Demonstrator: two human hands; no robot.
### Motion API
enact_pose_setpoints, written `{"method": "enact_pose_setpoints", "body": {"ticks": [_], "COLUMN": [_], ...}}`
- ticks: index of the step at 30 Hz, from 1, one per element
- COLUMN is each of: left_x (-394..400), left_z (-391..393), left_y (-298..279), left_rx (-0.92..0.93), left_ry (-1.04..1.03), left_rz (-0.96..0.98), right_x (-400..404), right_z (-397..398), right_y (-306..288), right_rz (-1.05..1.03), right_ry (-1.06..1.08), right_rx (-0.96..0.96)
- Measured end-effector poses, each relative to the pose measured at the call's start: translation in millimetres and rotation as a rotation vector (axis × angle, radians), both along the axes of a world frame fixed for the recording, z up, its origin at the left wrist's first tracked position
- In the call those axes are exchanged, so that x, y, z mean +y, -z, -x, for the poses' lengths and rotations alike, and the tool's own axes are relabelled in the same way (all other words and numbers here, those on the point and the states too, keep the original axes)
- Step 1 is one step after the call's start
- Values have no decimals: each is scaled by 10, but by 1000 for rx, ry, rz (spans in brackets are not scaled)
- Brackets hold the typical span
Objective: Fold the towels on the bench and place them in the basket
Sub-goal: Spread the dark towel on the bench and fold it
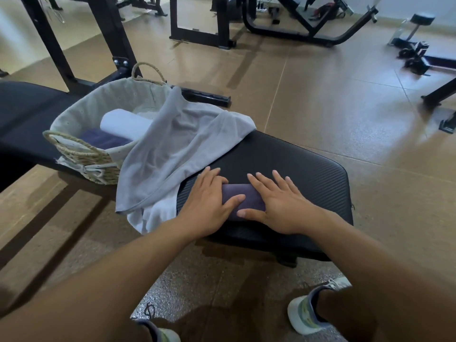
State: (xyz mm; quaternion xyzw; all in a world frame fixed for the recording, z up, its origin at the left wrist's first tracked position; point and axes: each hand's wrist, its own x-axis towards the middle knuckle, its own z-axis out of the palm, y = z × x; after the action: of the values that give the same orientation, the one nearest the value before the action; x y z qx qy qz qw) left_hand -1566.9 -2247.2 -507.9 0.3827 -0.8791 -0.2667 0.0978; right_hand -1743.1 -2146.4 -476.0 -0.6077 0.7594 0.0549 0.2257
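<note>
A small dark purple towel (243,197), folded or rolled into a compact bundle, lies on the black padded bench (296,159). My left hand (209,201) and my right hand (278,202) press flat on it with straight fingers, one at each end. An unfolded grey towel (172,146) is draped over the bench's left side and over the rim of the woven basket (81,149). Inside the basket lie a white rolled towel (123,124) and a dark blue folded towel (103,139).
The basket stands on the bench to the left of the hands. Black gym machine frames (202,33) stand on the brown floor behind. My two shoes (306,314) are on the floor below the bench's near edge.
</note>
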Motion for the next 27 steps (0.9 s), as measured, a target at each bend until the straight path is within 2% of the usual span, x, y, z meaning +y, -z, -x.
{"method": "enact_pose_setpoints", "body": {"ticks": [3, 10, 13, 18, 21, 24, 27], "left_x": [-50, -188, -206, -126, -101, -105, -110], "left_z": [-37, -106, -107, -76, -63, -56, -79], "left_y": [-97, -216, -194, -187, -224, -287, -357], "left_rx": [-31, -116, -138, 8, 58, 151, 228], "left_ry": [21, 76, 91, 112, 67, -22, -85], "left_rz": [-32, -173, -151, -47, -28, -153, -208], "right_x": [-12, 1, -9, -5, 5, -7, -33], "right_z": [78, 338, 311, 262, 250, 249, 271], "right_y": [-186, -456, -494, -434, -438, -471, -511], "right_rz": [-78, -121, -112, -58, 5, 86, 202], "right_ry": [-21, 51, 29, 16, 39, 110, 217], "right_rx": [55, 23, 33, 132, 110, 18, -171]}}
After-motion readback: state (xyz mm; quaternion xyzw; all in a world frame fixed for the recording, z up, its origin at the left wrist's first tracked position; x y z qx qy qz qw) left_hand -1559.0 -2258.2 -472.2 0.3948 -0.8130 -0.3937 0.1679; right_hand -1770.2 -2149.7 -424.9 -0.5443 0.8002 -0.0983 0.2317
